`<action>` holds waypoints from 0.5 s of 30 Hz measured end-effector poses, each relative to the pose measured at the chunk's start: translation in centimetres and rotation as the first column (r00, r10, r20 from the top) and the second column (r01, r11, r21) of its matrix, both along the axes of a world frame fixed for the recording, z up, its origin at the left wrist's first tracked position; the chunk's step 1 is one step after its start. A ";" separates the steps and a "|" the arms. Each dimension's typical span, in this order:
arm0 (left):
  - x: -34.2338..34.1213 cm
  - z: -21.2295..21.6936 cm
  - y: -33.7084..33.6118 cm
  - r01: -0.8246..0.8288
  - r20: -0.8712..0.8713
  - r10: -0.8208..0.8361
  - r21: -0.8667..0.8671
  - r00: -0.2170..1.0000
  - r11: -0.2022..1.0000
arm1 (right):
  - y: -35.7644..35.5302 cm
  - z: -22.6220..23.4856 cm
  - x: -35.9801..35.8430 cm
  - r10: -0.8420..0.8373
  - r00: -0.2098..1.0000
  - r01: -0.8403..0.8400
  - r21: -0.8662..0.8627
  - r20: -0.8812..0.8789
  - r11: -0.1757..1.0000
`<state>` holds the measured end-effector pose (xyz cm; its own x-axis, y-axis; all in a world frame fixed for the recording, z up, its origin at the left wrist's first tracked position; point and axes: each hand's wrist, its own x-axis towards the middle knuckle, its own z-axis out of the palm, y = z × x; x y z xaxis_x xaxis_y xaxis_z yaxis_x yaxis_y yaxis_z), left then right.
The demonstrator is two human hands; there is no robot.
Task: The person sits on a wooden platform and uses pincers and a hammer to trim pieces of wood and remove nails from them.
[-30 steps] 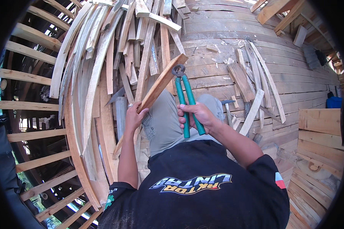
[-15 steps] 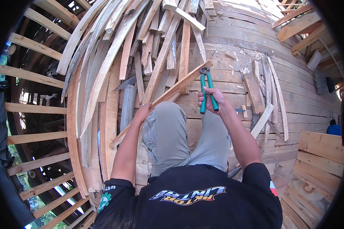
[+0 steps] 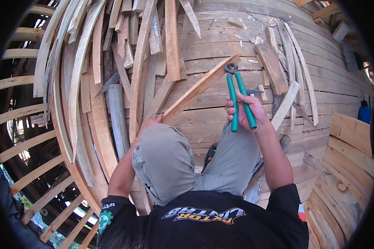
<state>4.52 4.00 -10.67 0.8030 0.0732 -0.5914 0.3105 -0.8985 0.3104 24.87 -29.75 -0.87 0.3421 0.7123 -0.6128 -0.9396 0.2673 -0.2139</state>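
Note:
Green-handled end-cutting pincers (image 3: pixel 242 99) are gripped in my right hand (image 3: pixel 253 111), around their two handles. The dark round jaws point away from me, beside the far end of a narrow wooden strip (image 3: pixel 199 89); I cannot tell whether they touch it. My left hand (image 3: pixel 152 120) is closed on the near part of that strip, beside my left knee, which partly hides the hand and the strip's near end. The strip slants up to the right. Behind the pincers a pointed dark blade (image 3: pixel 253 91) lies on the plank floor (image 3: pixel 220 45).
Long wooden strips (image 3: pixel 143 62) are piled on the left, with a grey metal channel (image 3: pixel 118 116) among them. Offcuts (image 3: pixel 274 66) and chips lie ahead to the right. A stack of boards (image 3: pixel 349 133) stands at right. Spaced slats (image 3: pixel 20 112) with gaps border the far left.
My view has shifted, and the pile now sits further left and up. My left hand and the strip's near end are now partly behind my knee. Both hands keep their hold.

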 end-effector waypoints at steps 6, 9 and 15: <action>1.3 -3.9 -5.5 0.061 0.024 -0.060 -0.022 0.998 0.998 | -1.8 -4.2 4.2 -0.006 0.996 -0.010 -0.169 -0.091 0.986; 1.1 -7.4 -6.3 0.028 0.136 -0.037 0.070 0.990 0.997 | -0.9 -8.7 4.9 -0.053 0.997 0.042 -0.182 -0.061 0.982; 1.5 -7.4 -7.4 -0.033 -0.045 0.043 0.188 0.998 0.982 | 1.3 -11.8 6.9 -0.067 0.992 0.030 -0.327 -0.103 0.944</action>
<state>6.05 -3.36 -18.08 0.7679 0.2162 -0.6030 0.3563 -0.9264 0.1216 31.75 -28.41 -12.63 0.2876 0.4526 -0.8440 -0.9501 0.2462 -0.1917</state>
